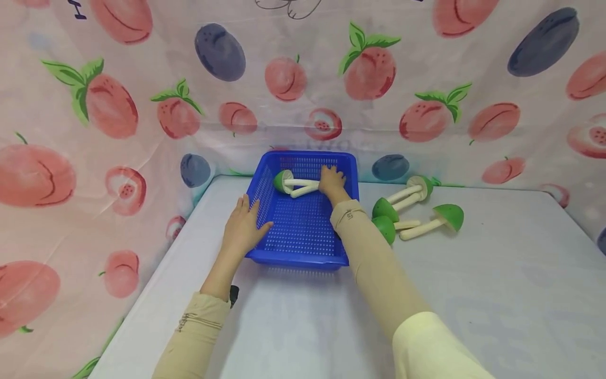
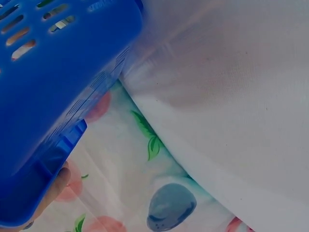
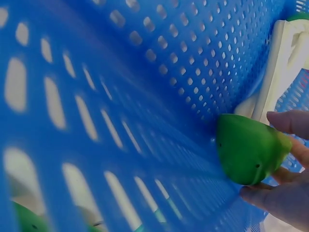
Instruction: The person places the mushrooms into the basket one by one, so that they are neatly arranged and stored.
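A blue plastic basket point(image 1: 298, 259) with perforated walls stands on the table. My left hand point(image 1: 240, 227) is at its left rim, fingers extended and thumb reaching over the inside; one fingertip shows by the rim in the left wrist view. My right hand point(image 1: 333, 181) is inside the basket at its far right, holding a toy mushroom by its green cap point(image 3: 248, 150) between thumb and fingers. The stem of that mushroom points left, beside a second green-capped mushroom point(image 1: 284, 181) lying at the far left of the basket.
Several more green-capped toy mushrooms point(image 1: 447, 217) lie on the white table point(image 1: 511, 295), right of the basket. A fruit-print cloth point(image 1: 312, 68) hangs behind the table and along its left side.
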A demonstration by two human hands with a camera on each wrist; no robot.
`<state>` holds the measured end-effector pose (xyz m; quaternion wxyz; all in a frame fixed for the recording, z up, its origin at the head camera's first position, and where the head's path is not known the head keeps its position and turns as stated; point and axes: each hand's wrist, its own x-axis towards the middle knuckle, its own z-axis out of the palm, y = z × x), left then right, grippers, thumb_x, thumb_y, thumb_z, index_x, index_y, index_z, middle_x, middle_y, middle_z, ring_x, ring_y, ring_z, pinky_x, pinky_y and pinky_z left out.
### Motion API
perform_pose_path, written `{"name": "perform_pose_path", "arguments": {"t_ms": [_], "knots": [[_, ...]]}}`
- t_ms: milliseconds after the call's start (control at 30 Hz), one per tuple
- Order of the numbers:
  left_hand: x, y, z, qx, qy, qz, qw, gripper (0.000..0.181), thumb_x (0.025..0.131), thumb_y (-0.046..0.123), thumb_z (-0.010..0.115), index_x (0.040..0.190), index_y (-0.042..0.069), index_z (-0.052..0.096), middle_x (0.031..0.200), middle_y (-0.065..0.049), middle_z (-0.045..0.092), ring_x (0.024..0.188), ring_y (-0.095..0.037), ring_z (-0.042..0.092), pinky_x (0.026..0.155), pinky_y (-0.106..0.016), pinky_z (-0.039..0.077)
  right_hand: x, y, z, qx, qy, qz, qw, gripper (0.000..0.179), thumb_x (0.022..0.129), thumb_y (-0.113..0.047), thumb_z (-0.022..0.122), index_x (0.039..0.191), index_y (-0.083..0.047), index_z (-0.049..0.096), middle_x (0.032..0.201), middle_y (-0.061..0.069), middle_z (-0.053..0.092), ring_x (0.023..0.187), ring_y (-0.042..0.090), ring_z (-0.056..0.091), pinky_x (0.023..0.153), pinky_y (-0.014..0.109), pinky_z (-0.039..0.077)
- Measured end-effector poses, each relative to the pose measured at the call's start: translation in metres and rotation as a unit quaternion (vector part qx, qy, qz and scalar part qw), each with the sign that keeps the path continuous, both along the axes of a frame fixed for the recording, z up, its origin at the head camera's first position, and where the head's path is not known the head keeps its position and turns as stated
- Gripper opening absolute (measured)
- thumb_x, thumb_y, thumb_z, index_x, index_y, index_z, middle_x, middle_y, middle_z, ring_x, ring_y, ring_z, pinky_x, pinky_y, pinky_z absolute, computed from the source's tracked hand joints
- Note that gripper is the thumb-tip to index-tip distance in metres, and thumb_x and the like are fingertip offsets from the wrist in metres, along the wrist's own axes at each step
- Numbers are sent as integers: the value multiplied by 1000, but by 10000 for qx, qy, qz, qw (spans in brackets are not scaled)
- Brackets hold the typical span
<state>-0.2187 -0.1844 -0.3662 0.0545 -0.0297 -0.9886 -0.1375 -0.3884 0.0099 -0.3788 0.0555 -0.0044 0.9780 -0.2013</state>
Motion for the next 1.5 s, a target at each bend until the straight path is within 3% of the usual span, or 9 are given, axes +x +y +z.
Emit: {"name": "perform_pose_path", "arguments": {"t_ms": [200,433,633,767,900,1067,1500], "knots": [[1,-2,0,-40,36,23,10000,71,90,38,60,142,-6,36,150,-32,20,142,-43,17,114,-54,24,-3,-1,3,35,-157,149,9998,54,91,-8,52,143,-8,36,149,22,30,136,47,29,112,58,26],[-1,0,0,-19,75,29,10000,70,91,37,60,142,-5,36,150,-31,22,143,-41,17,114,-52,24,-1,5,15,-103,-91,18,9999,59,87,-10,61,141,-7,38,149,21,32,135,46,31,107,58,32],[3,0,2,32,-36,89,9999,70,91,38,59,142,-4,35,151,-30,19,143,-41,16,115,-52,23,10,4,34,-304,-1,261,9992,56,88,-18,64,139,-10,42,145,19,37,133,42,34,106,57,34],[2,0,2,14,-74,70,9999,71,91,38,58,142,-5,34,152,-30,18,143,-41,15,115,-53,22,21,-3,55,-95,-25,642,9979,49,87,-19,64,133,-10,48,140,13,46,131,39,40,105,55,36],[2,1,2,47,-65,56,10000,71,91,37,59,142,-5,35,151,-30,18,143,-41,15,115,-53,22,29,-10,74,223,473,1032,9933,45,87,-16,64,130,-9,53,133,10,55,121,35,52,98,53,44],[1,3,2,73,-71,17,9999,71,91,38,59,143,-5,34,152,-30,18,143,-41,14,115,-53,21,38,-13,84,395,1263,1161,9844,35,87,-12,64,121,-9,59,120,9,65,105,32,62,85,49,53],[1,1,1,29,12,-24,10000,71,91,38,58,142,-6,35,150,-32,19,142,-43,15,113,-55,23,78,2,106,167,1914,1849,9638,32,87,-9,64,119,-6,62,116,11,67,104,28,63,80,41,55]]}}
